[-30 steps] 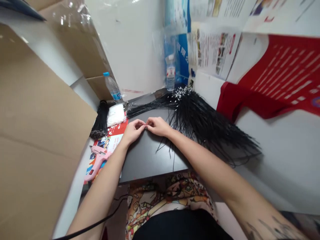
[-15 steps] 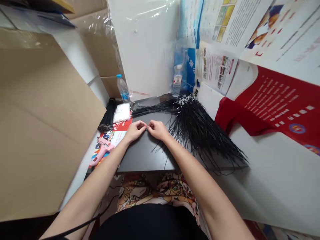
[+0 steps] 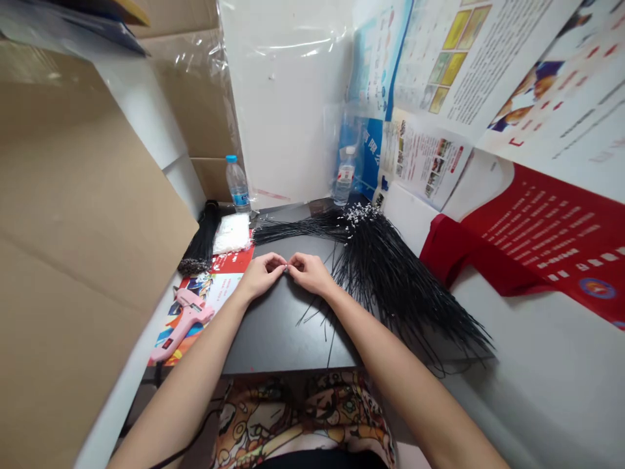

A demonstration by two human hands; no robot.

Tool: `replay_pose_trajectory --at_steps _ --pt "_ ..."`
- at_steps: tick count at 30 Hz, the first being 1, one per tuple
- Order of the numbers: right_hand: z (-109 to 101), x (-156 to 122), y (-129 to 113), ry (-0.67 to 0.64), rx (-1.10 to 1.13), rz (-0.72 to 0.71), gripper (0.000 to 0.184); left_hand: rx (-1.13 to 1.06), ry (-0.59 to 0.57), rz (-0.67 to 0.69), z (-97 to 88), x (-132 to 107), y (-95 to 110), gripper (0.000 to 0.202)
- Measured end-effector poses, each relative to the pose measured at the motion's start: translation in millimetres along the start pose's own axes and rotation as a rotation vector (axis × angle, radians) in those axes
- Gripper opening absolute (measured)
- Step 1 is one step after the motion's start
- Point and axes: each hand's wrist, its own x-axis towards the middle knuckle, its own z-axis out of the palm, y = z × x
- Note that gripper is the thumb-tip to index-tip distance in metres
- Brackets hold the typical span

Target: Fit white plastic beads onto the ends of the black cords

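My left hand (image 3: 263, 275) and my right hand (image 3: 310, 272) meet fingertip to fingertip over the dark grey table (image 3: 288, 339). Both are closed in a pinch. A tiny thing seems to sit between the fingertips, too small to name. Right of my right hand lies a large fanned pile of black cords (image 3: 390, 273), with small whitish tips bunched at its far end. Beyond my hands, a thinner row of black cords (image 3: 297, 228) stretches across the table. To the left of my left hand lies a white packet (image 3: 232, 233).
A pink glue gun (image 3: 183, 322) rests on printed paper at left, beside a tied black bundle (image 3: 202, 238). Two plastic bottles, one blue-capped (image 3: 237, 185) and one white-capped (image 3: 344, 177), stand at the back. Cardboard (image 3: 88, 215) closes in the left; a red cloth (image 3: 469, 257) hangs right.
The camera view has tilted, so the table and my hands appear slightly lower. My hands keep the same fingertip pinch, and the objects on the table have not moved.
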Motion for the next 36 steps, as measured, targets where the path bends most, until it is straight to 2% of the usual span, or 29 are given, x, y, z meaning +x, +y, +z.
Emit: replay_pose_trajectory --at_steps 16,28,36 --pt "-2.0 0.9 0.1 -0.019 0.113 0.028 0.009 -0.186 -0.039 -0.008 -4.6 5.8 -4.9 0.018" --pt "-2.2 0.8 3.7 0.002 0.087 0.021 0.011 -0.159 -0.052 -0.037 -3.9 2.9 -2.6 0.031" --pt "-2.8 0.8 0.4 0.030 0.065 0.036 0.011 -0.178 -0.068 -0.040 -2.9 1.2 0.3 0.030"
